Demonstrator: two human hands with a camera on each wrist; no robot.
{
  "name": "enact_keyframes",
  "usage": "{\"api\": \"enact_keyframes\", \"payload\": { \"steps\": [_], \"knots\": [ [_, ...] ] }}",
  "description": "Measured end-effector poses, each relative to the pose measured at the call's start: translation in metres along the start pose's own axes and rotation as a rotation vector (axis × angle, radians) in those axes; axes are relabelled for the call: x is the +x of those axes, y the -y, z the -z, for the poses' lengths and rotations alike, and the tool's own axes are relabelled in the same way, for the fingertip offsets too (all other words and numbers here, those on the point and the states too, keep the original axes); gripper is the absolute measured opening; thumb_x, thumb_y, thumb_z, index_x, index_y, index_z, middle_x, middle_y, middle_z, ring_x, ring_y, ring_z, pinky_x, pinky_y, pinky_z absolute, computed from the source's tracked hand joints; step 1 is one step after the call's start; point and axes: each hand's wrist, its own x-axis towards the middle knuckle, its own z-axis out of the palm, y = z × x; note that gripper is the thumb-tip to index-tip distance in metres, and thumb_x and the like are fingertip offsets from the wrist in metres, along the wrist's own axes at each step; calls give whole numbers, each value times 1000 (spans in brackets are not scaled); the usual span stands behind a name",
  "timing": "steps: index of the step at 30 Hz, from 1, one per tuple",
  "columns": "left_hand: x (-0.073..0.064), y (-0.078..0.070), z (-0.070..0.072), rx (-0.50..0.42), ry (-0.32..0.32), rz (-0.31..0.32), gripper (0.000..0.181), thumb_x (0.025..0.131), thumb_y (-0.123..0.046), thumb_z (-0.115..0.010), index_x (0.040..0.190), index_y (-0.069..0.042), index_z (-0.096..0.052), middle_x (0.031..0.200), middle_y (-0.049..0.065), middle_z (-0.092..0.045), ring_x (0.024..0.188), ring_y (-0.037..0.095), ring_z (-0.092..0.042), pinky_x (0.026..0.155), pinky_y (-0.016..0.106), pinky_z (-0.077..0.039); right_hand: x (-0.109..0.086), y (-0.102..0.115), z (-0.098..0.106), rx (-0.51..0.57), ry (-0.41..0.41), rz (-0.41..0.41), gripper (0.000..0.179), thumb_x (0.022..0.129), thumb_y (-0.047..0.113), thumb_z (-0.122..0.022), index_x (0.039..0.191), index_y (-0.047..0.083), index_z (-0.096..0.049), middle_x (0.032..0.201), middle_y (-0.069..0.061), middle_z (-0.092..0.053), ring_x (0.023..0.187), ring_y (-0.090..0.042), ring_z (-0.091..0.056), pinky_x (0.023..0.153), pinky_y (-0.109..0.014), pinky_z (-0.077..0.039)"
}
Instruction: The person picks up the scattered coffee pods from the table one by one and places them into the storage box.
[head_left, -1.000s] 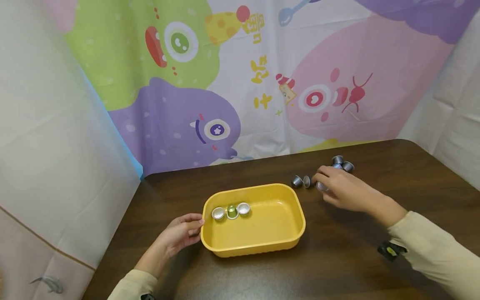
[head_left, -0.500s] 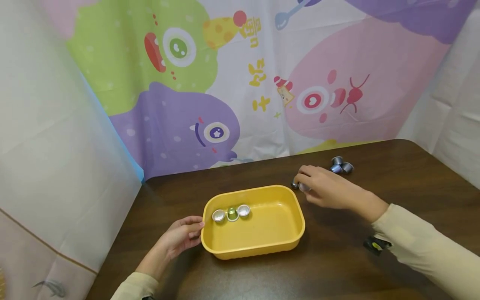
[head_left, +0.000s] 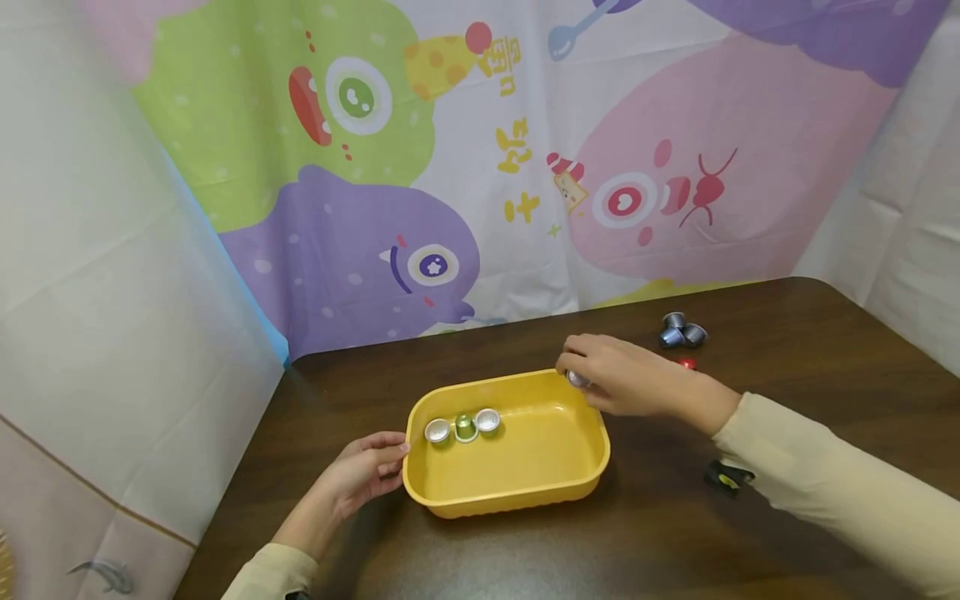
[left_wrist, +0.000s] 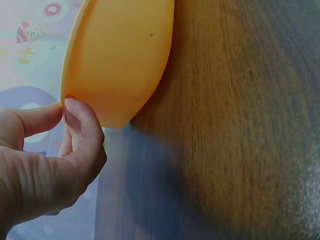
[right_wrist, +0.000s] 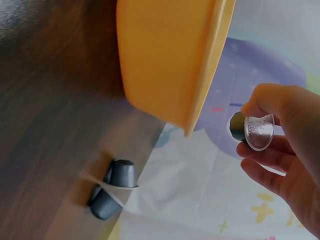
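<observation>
Across the brown wood worktop (head_left: 525, 558), the yellow tray (head_left: 506, 503) stays put, left hand (head_left: 367, 471) pinching its left rim, and the right hand (head_left: 618, 379) has swung leftward to the far right corner, thumb and fingers pinching a foil-lidded coffee capsule (right_wrist: 256, 132)! The carry looks well along, though that capsule isn't down with the three capsules (head_left: 466, 428) inside the tray.

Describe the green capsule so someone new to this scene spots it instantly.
On the dark wooden table, find the yellow tray. In its left half, toward the far side in the head view, look for a short row of three. The green capsule is the middle one: narrow end up, whereas its left neighbour and right neighbour show silver lids.
</observation>
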Motion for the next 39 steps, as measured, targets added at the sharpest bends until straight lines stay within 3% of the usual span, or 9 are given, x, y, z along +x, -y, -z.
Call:
{"api": "enact_keyframes", "payload": {
  "steps": [22, 39],
  "knots": [
    [-1, 0, 0, 0, 8, -6, 18, 96, -10, -57, 113, -3, -54, 84, -5, -62, 75, 6, -59, 71, 22, -53, 54, 25, -1, 57, 233, 89, 28, 81, 11, -70, 109, 6, -65, 93, -3, -58, 82, -13, -52, 77, -28, -49],
    [-2, 1, -1, -2, 13, -14, 11, 96, -11, -58, 107, -8, -58, 84, -6, -61, 74, 5, -57, 70, 21, -52, 97, 45, -24, 140, 413, 107, 18, 87, 10, -66, 104, 7, -65, 92, -4, -58, 77, -9, -49, 70, -21, -44]
  ]
}}
